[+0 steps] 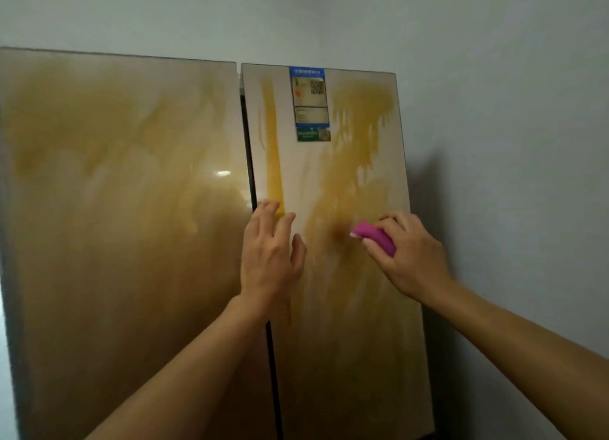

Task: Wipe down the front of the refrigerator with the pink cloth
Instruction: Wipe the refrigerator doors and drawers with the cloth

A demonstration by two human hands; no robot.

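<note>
A two-door refrigerator (125, 242) with a glossy beige front fills the view, both doors smeared with yellow-brown streaks. My right hand (412, 255) is shut on a folded pink cloth (375, 237) and presses it against the right door at mid height, in the middle of a smear. My left hand (270, 258) lies flat with fingers spread on the left edge of the right door, beside the dark gap between the doors. It holds nothing.
A blue and green label sticker (311, 105) sits near the top of the right door. A thick yellow vertical streak (273, 149) runs above my left hand. A plain white wall (510, 143) stands close on the refrigerator's right.
</note>
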